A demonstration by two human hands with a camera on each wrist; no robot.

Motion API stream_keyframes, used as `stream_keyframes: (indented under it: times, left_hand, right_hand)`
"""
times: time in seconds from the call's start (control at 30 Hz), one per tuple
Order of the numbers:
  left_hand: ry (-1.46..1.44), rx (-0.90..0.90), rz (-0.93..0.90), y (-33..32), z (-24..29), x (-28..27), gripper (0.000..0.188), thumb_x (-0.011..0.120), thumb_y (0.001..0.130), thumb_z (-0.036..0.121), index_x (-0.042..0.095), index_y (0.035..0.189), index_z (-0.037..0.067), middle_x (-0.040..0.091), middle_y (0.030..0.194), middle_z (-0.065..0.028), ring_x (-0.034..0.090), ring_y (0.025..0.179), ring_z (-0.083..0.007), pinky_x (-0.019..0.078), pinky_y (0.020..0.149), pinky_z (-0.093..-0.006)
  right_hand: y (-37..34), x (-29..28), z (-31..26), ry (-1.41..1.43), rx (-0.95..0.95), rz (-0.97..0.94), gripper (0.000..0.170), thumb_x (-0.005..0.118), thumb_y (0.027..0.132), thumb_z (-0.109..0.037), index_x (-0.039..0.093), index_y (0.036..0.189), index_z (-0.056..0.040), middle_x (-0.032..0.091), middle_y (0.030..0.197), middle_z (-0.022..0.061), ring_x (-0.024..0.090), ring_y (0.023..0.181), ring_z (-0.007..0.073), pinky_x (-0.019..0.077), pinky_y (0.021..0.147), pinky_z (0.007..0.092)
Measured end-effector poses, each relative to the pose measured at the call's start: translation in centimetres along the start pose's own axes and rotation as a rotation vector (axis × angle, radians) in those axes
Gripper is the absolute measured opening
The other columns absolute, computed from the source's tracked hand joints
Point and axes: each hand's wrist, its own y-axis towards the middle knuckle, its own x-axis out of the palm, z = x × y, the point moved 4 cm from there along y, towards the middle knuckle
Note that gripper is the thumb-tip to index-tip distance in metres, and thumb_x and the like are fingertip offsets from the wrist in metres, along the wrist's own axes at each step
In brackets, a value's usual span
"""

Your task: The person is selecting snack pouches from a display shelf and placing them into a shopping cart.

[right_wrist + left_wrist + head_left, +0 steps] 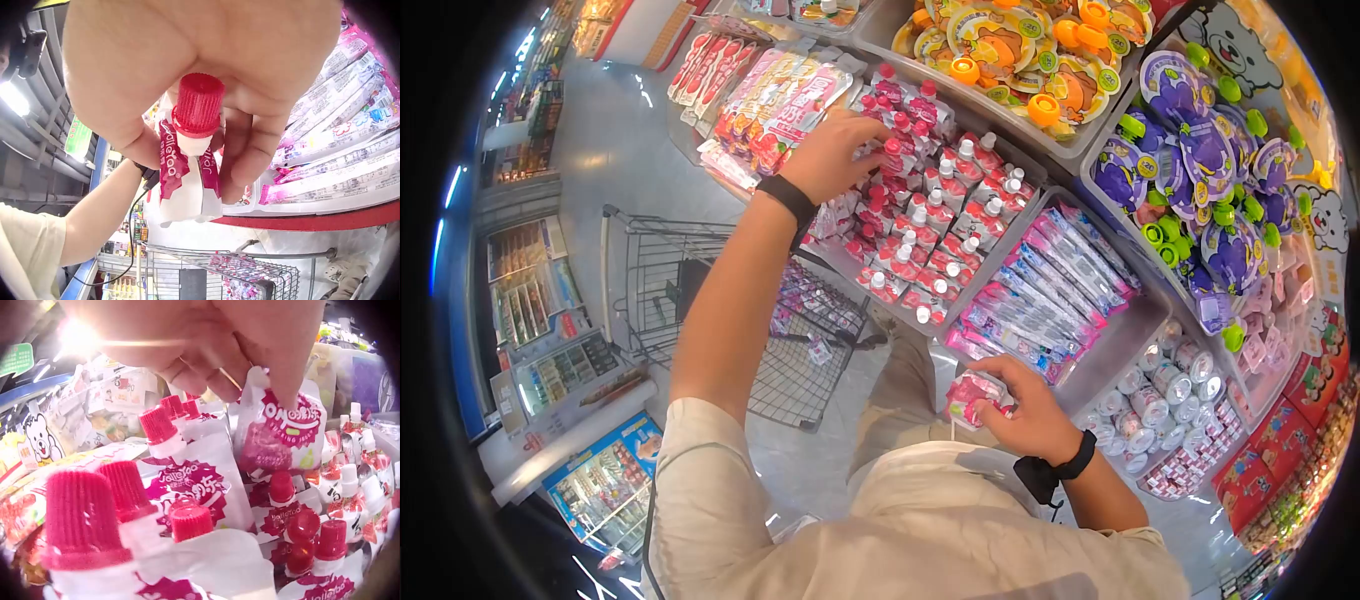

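Observation:
My left hand reaches into the bin of jelly pouches. In the left wrist view its thumb and fingers pinch the top of a white and magenta jelly pouch, above other pouches with ribbed red caps. Close to my body, my right hand grips another jelly pouch. The right wrist view shows that pouch's red cap pointing up at the camera, with thumb and fingers on either side. White-capped strawberry pouches fill the bin's near right part.
A wire shopping cart with purple-pink packets inside stands left of my legs. Long pink-ended packets lie in the adjoining bin. Orange-capped packs and purple packs fill bins farther back, with small white cans at right.

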Motion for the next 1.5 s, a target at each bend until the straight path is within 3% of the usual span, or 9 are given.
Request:
stream_keyframes:
  times: [0.13,0.3,0.37,0.6,0.7,0.83,1.07,1.2,1.5]
  left_hand:
    - [0.144,-0.297,-0.193,0.5,0.2,0.6,0.025,0.072,0.086,0.015,0.063,0.107,0.004,0.067,0.103,-0.0142,0.063,0.102,-0.0357,0.0508,0.089,-0.0438]
    - [0.179,-0.237,-0.191,0.1,0.3,1.7,0.028,0.073,0.084,0.014,0.063,0.108,0.004,0.063,0.113,-0.0136,0.062,0.103,-0.0359,0.0500,0.089,-0.0447]
    - [0.350,-0.065,-0.119,0.2,0.9,0.7,0.033,0.074,0.083,0.013,0.064,0.113,0.005,0.062,0.116,-0.0120,0.060,0.108,-0.0346,0.0484,0.093,-0.0439]
    - [-0.018,-0.265,0.299,-5.3,8.7,-3.3,0.033,0.073,0.081,0.005,0.066,0.114,0.005,0.064,0.111,-0.0119,0.060,0.102,-0.0290,0.0474,0.091,-0.0379]
    - [-0.253,-0.362,0.389,-10.9,11.6,-0.5,0.028,0.069,0.083,0.001,0.066,0.110,0.004,0.065,0.105,-0.0103,0.060,0.094,-0.0233,0.0472,0.081,-0.0326]
    - [-0.457,-0.578,0.425,-16.0,12.6,3.4,0.023,0.067,0.085,0.000,0.066,0.108,0.004,0.065,0.105,-0.0090,0.061,0.092,-0.0196,0.0473,0.077,-0.0298]
    - [-0.703,-0.700,0.543,-20.0,12.6,5.9,0.021,0.065,0.088,-0.002,0.066,0.108,0.003,0.063,0.101,-0.0078,0.060,0.086,-0.0169,0.0484,0.078,-0.0284]
    - [-0.812,-0.683,0.568,-21.0,12.5,6.3,0.018,0.064,0.087,-0.002,0.068,0.104,0.002,0.064,0.097,-0.0090,0.060,0.084,-0.0178,0.0488,0.077,-0.0286]
    - [-0.885,-0.547,0.534,-22.9,11.9,8.3,0.012,0.062,0.088,-0.001,0.068,0.098,0.002,0.067,0.095,-0.0097,0.066,0.082,-0.0226,0.0510,0.071,-0.0320]
  right_hand:
    - [-0.5,-0.1,1.9,0.076,-0.042,0.050,0.045,0.066,0.081,-0.010,0.059,0.124,-0.0030,0.062,0.111,0.0131,0.061,0.097,0.0252,0.0482,0.088,0.0343]
    - [-0.3,-0.1,0.3,-0.007,-0.031,-0.002,0.043,0.066,0.085,-0.007,0.057,0.127,-0.0031,0.060,0.108,0.0073,0.055,0.094,0.0146,0.0454,0.085,0.0287]
    - [-0.1,-0.1,-0.2,-0.007,-0.034,0.003,0.044,0.067,0.083,-0.011,0.059,0.125,-0.0023,0.063,0.115,0.0144,0.063,0.102,0.0272,0.0485,0.091,0.0356]
    - [3.0,-0.4,-2.0,0.166,-0.070,-0.037,0.050,0.069,0.087,-0.012,0.052,0.133,-0.0023,0.062,0.119,0.0146,0.063,0.102,0.0275,0.0494,0.091,0.0362]
    - [6.7,-0.9,-3.6,-0.026,-0.131,0.019,0.052,0.070,0.088,-0.012,0.050,0.134,-0.0001,0.062,0.119,0.0173,0.064,0.103,0.0308,0.0502,0.091,0.0379]
    - [13.1,-1.2,-7.1,-0.468,-0.517,0.286,0.054,0.072,0.084,-0.010,0.050,0.132,0.0022,0.062,0.121,0.0232,0.062,0.105,0.0393,0.0504,0.092,0.0429]
    - [21.9,2.5,-10.8,-0.893,-0.694,0.334,0.035,0.070,0.080,-0.002,0.057,0.112,-0.0017,0.064,0.091,0.0163,0.060,0.096,0.0360,0.0505,0.082,0.0432]
    - [25.2,3.9,-10.0,-1.251,-0.685,0.313,0.010,0.062,0.079,0.003,0.057,0.086,-0.0034,0.066,0.082,0.0128,0.063,0.092,0.0320,0.0534,0.077,0.0397]
    - [27.4,6.2,-10.6,-1.493,-0.624,0.191,0.010,0.063,0.076,0.000,0.063,0.084,-0.0058,0.065,0.088,0.0097,0.065,0.090,0.0292,0.0552,0.071,0.0392]
